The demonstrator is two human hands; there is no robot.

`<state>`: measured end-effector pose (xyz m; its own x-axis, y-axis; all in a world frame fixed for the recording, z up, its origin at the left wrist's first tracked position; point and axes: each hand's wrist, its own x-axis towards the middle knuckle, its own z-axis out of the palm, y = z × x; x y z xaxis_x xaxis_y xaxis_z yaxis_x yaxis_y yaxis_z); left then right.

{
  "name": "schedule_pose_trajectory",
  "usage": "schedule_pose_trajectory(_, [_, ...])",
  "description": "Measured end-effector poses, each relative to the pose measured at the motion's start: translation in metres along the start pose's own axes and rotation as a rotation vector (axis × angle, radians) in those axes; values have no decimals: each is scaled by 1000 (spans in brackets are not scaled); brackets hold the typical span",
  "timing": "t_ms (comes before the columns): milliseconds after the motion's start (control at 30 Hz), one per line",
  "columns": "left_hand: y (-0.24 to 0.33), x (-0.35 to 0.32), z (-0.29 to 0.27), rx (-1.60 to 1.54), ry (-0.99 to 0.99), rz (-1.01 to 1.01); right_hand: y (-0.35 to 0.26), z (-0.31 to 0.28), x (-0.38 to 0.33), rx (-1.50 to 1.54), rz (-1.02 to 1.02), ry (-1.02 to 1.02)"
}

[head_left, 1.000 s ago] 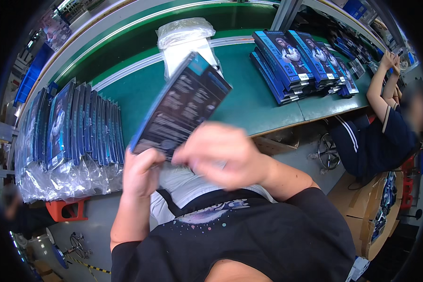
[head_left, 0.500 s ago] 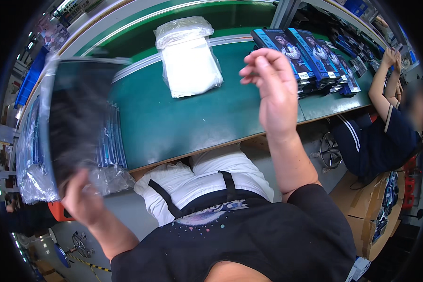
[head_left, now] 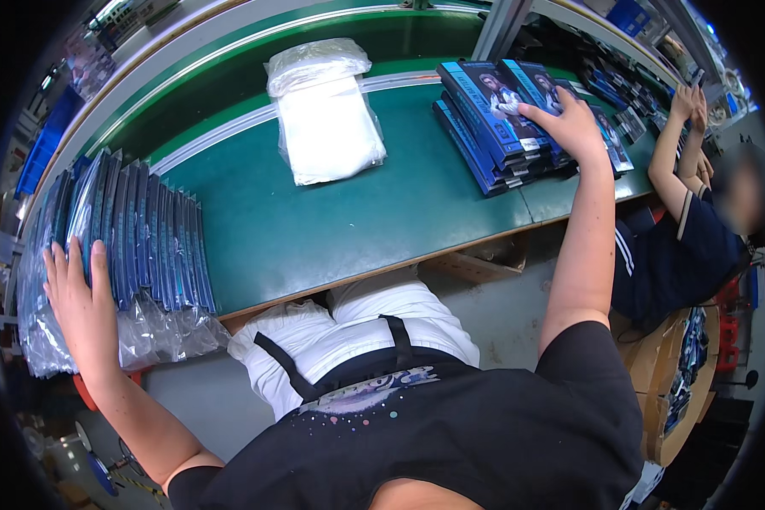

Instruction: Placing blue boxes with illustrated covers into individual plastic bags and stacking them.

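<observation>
My left hand lies with its fingers spread against the near end of a row of flat dark-blue boxes in clear plastic bags. They stand on edge, packed side by side at the left of the bench. On the right, my right hand reaches over stacks of blue printed boxes. Its thumb stretches left across a box top and its fingers are apart, partly over the stack behind. Whether the fingertips press on a box is hard to see.
A pile of clear plastic bags lies on the green bench at the back middle. A co-worker sits at the right with both hands raised. Below, a cardboard carton holds dark-blue items. A metal post rises behind the boxes.
The dark flat package my left hand was swinging has joined the row, and that hand now rests on the bags. My right hand has moved right, from above the bench onto the blue boxes.
</observation>
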<state>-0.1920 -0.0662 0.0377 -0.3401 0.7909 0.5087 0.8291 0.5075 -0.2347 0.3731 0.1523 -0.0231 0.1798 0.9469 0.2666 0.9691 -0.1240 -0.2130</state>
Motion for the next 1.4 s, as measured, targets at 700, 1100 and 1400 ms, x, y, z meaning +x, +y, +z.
schedule_pose_trajectory(700, [226, -8, 69, -974, -38, 729, -106, 51, -135, 2037, 116, -861])
schedule_pose_trajectory(1100, [217, 7, 59, -1374, -93, 637, -172, 53, -132, 2131, 55, -1389])
schedule_pose_trajectory(1400, [198, 18, 48, -1642, -631, 31, -166, 32, -119, 1854, -10, -1177])
